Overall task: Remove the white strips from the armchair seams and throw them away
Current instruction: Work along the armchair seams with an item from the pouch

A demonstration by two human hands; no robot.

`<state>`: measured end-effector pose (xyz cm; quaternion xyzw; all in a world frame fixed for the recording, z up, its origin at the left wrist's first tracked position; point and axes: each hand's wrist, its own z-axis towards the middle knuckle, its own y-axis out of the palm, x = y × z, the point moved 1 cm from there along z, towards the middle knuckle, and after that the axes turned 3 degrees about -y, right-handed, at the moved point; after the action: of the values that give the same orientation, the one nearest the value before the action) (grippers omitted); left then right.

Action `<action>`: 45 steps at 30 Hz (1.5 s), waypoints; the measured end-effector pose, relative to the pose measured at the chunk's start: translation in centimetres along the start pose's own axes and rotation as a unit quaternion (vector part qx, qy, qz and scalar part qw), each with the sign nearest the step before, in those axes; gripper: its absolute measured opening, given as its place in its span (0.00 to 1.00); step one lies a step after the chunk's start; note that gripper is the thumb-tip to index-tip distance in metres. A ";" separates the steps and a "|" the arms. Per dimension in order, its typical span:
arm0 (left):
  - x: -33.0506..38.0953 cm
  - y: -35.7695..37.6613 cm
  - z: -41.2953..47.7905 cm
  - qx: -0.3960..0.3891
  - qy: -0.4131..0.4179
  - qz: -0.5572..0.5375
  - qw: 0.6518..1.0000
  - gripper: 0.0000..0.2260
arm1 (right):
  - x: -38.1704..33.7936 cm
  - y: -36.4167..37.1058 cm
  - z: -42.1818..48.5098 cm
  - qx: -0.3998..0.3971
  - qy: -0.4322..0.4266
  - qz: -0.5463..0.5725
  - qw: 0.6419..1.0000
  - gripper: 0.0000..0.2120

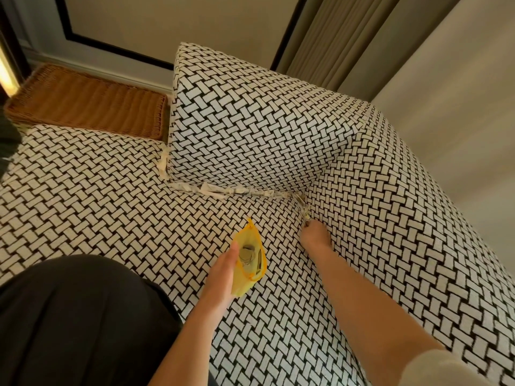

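The right hand [313, 236] pinches the end of the crumpled white strip [223, 190] tucked in the seam of the black-and-white woven armchair [250, 121]. The left hand [223, 274] grips a small yellow pouch [249, 260]. Best pull steadily along the seam, not upward, so the strip probably slides out whole.

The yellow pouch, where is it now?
In the head view, the yellow pouch is low at centre, held in the left hand above the seat.

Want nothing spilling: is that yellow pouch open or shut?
Open: the yellow pouch in the left hand gapes, showing coins inside.
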<state>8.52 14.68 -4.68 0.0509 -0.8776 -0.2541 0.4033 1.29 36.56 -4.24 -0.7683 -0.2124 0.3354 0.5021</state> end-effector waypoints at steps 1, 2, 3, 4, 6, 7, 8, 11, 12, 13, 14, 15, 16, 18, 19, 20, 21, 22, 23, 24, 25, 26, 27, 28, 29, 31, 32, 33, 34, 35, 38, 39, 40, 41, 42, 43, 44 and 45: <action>0.0 0.0 0.0 0.003 -0.004 -0.006 1.000 0.28 | 0.3 0.3 -0.6 0.039 -0.005 -0.006 0.999 0.11; 0.1 0.0 0.0 0.004 -0.006 -0.009 1.000 0.28 | 0.6 0.6 -1.1 0.072 -0.009 -0.019 0.997 0.10; 0.1 0.1 0.0 0.005 -0.009 -0.008 1.000 0.28 | 0.9 0.8 -1.6 0.101 -0.015 -0.031 0.994 0.11; 0.1 0.1 0.0 0.007 -0.010 -0.005 1.000 0.28 | 1.1 1.1 -1.9 0.123 -0.024 -0.038 0.991 0.11; 0.0 0.1 0.0 0.010 -0.004 0.004 1.000 0.29 | 1.5 1.5 -2.3 0.150 -0.054 -0.068 0.985 0.11; 0.0 0.2 0.0 0.012 -0.002 0.012 1.000 0.30 | 1.7 1.7 -2.6 0.158 -0.072 -0.102 0.980 0.10; -0.1 0.2 -0.1 0.014 0.002 0.023 1.000 0.30 | 1.8 1.7 -3.0 0.160 -0.092 -0.139 0.973 0.10; -0.2 0.2 -0.4 0.014 0.015 0.063 0.998 0.28 | 1.8 1.7 -4.6 0.145 -0.153 -0.178 0.961 0.10; -0.3 0.4 -1.0 0.014 0.012 0.076 0.997 0.27 | 2.1 1.5 -5.9 0.135 -0.166 -0.158 0.964 0.09; -0.2 0.5 -1.1 0.014 0.012 0.082 0.996 0.27 | 2.0 1.5 -6.7 0.128 -0.178 -0.112 0.969 0.09; -0.3 0.5 -1.3 0.011 0.012 0.086 0.996 0.25 | 2.2 1.5 -7.8 0.119 -0.181 -0.040 0.975 0.09; -0.2 0.7 -1.5 0.010 0.011 0.093 0.996 0.23 | 2.2 1.5 -8.8 0.108 -0.172 0.046 0.978 0.08; -0.3 0.9 -1.8 0.010 0.010 0.098 0.995 0.20 | 2.3 1.2 -10.1 0.094 -0.158 0.137 0.973 0.09; -0.5 1.1 -2.2 0.008 0.011 0.109 0.994 0.16 | 2.1 0.4 -12.7 0.067 -0.146 0.283 0.946 0.11; -0.5 1.2 -2.5 0.008 0.013 0.117 0.993 0.17 | 1.9 -0.1 -14.1 0.056 -0.148 0.328 0.931 0.11; -0.9 1.2 -2.5 0.006 0.014 0.130 0.991 0.20 | 1.6 -0.8 -15.3 0.049 -0.147 0.358 0.921 0.12; -1.2 1.3 -2.6 0.003 0.008 0.149 0.989 0.23 | 1.4 -1.3 -16.4 0.046 -0.148 0.375 0.914 0.11; -1.5 1.3 -2.7 0.004 0.007 0.156 0.988 0.23 | 1.3 -1.8 -17.3 0.042 -0.152 0.383 0.910 0.10; -1.7 1.5 -3.1 0.009 0.009 0.155 0.988 0.21 | 1.3 -2.2 -18.1 0.035 -0.163 0.385 0.908 0.08; -2.0 1.5 -3.2 0.008 0.016 0.146 0.989 0.18 | 1.2 -2.4 -18.7 0.024 -0.180 0.378 0.908 0.08; -2.3 1.7 -3.4 0.011 0.016 0.142 0.990 0.17 | 1.3 -2.6 -19.2 0.012 -0.202 0.363 0.910 0.07; -2.6 1.9 -3.6 0.014 0.019 0.143 0.990 0.18 | 1.6 -2.8 -19.6 0.002 -0.223 0.344 0.912 0.08; -2.8 2.1 -4.0 0.014 0.020 0.146 0.989 0.20 | 2.1 -2.8 -19.7 -0.001 -0.233 0.332 0.914 0.09; -3.0 2.3 -4.4 0.012 0.029 0.143 0.989 0.23 | 2.7 -2.8 -19.5 0.004 -0.227 0.327 0.917 0.09; -3.2 2.5 -4.8 0.007 0.032 0.137 0.990 0.27 | 3.6 -2.7 -18.9 0.014 -0.203 0.327 0.923 0.09; -3.9 2.6 -4.9 0.007 0.023 0.132 0.991 0.29 | 5.6 -2.3 -16.6 0.032 -0.147 0.298 0.943 0.10; -4.3 2.4 -4.7 0.016 0.022 0.136 0.990 0.27 | 6.5 -2.0 -15.4 0.026 -0.126 0.263 0.956 0.12; -4.3 2.4 -4.7 0.026 0.019 0.145 0.989 0.23 | 7.3 -1.5 -14.1 0.007 -0.112 0.218 0.969 0.13; -4.5 2.3 -4.6 0.033 0.019 0.153 0.987 0.22 | 7.8 -1.2 -13.2 -0.018 -0.100 0.172 0.980 0.16; -4.5 2.2 -4.5 0.031 0.018 0.160 0.987 0.24 | 8.1 -0.9 -12.3 -0.042 -0.090 0.129 0.987 0.18; -4.7 1.9 -4.4 0.014 0.021 0.165 0.986 0.33 | 8.2 -0.8 -9.8 -0.067 -0.066 0.037 0.995 0.20; -4.6 1.9 -4.5 0.010 0.024 0.162 0.986 0.34 | 8.0 -1.0 -9.1 -0.070 -0.065 0.022 0.995 0.19; -4.7 1.8 -4.3 0.010 0.022 0.157 0.987 0.34 | 7.7 -1.1 -8.5 -0.071 -0.068 0.012 0.995 0.18; -4.6 1.9 -4.3 0.006 0.020 0.152 0.988 0.33 | 7.6 -1.3 -8.0 -0.069 -0.070 0.008 0.995 0.17; -4.8 1.8 -4.1 0.005 0.020 0.145 0.989 0.31 | 7.5 -1.3 -7.6 -0.065 -0.070 0.008 0.995 0.16; -4.7 1.8 -4.1 0.006 0.020 0.141 0.990 0.28 | 7.4 -1.3 -7.1 -0.058 -0.068 0.008 0.996 0.17; -4.8 1.8 -4.0 0.010 0.024 0.139 0.990 0.24 | 7.4 -1.3 -6.8 -0.052 -0.065 0.008 0.997 0.17; -4.7 1.8 -4.1 0.012 0.026 0.137 0.990 0.22 | 7.4 -1.2 -6.5 -0.049 -0.062 0.006 0.997 0.17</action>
<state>14.93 16.01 -4.77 -0.0586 -0.8682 -0.1846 0.4568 11.08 37.85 -3.58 -0.7706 -0.2551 0.3749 0.4479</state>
